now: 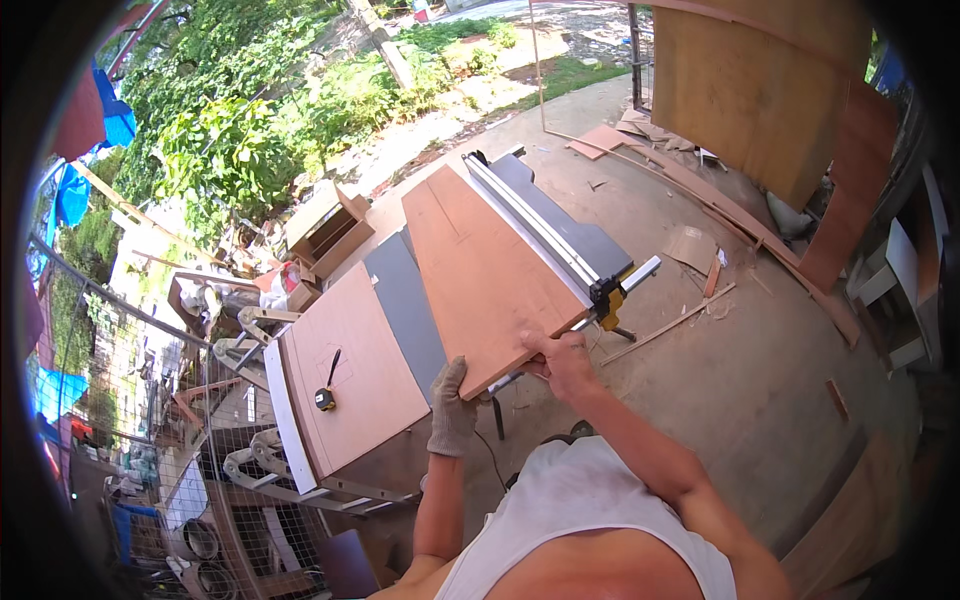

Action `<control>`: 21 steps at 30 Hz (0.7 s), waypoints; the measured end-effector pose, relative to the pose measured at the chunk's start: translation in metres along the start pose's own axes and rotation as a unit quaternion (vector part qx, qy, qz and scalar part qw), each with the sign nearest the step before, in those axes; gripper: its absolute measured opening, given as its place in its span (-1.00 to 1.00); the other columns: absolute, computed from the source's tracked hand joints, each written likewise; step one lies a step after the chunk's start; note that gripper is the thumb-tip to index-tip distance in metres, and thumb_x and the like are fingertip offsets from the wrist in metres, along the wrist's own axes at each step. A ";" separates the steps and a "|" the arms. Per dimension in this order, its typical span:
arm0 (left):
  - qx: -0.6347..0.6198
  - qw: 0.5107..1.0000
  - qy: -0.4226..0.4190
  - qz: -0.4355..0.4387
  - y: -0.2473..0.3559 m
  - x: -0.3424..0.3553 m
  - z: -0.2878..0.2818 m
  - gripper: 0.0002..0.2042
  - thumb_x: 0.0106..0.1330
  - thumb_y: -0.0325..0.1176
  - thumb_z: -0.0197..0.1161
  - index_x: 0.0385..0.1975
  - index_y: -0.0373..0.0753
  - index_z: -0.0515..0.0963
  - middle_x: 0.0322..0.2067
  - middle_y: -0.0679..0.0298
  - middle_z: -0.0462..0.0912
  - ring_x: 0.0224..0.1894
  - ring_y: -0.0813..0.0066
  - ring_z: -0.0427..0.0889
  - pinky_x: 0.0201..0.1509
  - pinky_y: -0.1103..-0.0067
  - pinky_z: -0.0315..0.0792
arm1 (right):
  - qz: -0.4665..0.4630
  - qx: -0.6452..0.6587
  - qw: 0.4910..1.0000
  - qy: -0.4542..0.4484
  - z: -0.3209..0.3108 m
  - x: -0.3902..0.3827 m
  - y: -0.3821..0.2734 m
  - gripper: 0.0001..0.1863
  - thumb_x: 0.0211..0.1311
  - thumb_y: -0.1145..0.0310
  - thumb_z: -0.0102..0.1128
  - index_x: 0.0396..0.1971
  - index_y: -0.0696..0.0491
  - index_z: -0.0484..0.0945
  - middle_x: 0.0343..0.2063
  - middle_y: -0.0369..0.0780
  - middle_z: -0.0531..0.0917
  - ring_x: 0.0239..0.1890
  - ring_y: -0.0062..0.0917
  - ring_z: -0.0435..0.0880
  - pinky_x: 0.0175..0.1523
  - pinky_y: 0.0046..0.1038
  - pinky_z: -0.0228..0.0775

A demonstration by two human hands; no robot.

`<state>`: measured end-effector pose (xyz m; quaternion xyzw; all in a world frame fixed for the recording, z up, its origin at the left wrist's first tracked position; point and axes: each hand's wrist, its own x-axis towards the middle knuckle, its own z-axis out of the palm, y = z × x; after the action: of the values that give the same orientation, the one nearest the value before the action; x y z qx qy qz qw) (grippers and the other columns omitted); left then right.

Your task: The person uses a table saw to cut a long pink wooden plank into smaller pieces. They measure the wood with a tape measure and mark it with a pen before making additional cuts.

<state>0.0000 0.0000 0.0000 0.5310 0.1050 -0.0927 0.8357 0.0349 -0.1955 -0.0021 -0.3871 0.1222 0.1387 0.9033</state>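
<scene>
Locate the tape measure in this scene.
In the head view, the tape measure lies on the pale panel, left of the gloved left hand.

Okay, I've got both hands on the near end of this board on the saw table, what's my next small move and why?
Probably ease the board forward, snug against the fence. The gloved left hand and bare right hand grip its near end, which overhangs the saw table, while its right edge lies along the fence, ready for a straight feed.
</scene>
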 end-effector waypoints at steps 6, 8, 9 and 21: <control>-0.022 0.998 0.047 -0.042 -0.028 -0.061 0.033 -0.57 0.35 -0.14 0.13 0.09 -0.31 0.37 -0.38 0.23 0.60 -0.53 0.53 0.59 -0.49 0.62 0.50 | 0.040 0.010 0.999 0.012 -0.049 -0.065 0.009 -0.58 0.05 0.52 0.26 -0.06 0.23 0.40 -0.16 -0.10 0.57 -0.19 -0.33 0.66 -0.12 -0.25 0.65; 0.016 0.996 0.026 -0.083 -0.054 -0.076 0.000 -0.52 0.38 -0.17 0.12 0.20 -0.30 0.30 -0.33 0.21 0.62 -0.37 0.52 0.63 -0.41 0.63 0.52 | 0.063 0.020 0.998 0.003 -0.057 -0.082 0.013 -0.56 0.05 0.54 0.25 -0.03 0.23 0.37 -0.15 -0.09 0.57 -0.16 -0.30 0.66 -0.10 -0.21 0.65; 0.036 0.995 0.077 -0.044 -0.068 -0.074 -0.016 -0.51 0.38 -0.19 0.11 0.21 -0.31 0.29 -0.34 0.21 0.63 -0.36 0.51 0.63 -0.39 0.62 0.53 | 0.060 0.021 0.998 0.009 -0.057 -0.085 0.011 -0.56 0.06 0.54 0.24 -0.03 0.24 0.37 -0.15 -0.09 0.57 -0.15 -0.29 0.66 -0.11 -0.20 0.65; 0.671 0.535 0.027 0.513 0.069 0.087 -0.021 -0.31 0.04 -0.31 0.34 0.24 -0.19 0.25 0.22 0.04 0.31 0.28 0.02 0.25 0.34 0.23 0.15 | -0.004 -0.048 0.998 -0.030 0.024 -0.075 -0.079 -0.65 0.14 0.44 0.17 -0.11 0.31 0.42 -0.32 -0.09 0.63 -0.34 -0.35 0.72 -0.33 -0.32 0.71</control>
<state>0.1003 0.0443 0.0273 0.9010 -0.2555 0.3231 0.1359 -0.0054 -0.2419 0.0908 -0.4266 0.0866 0.1520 0.8873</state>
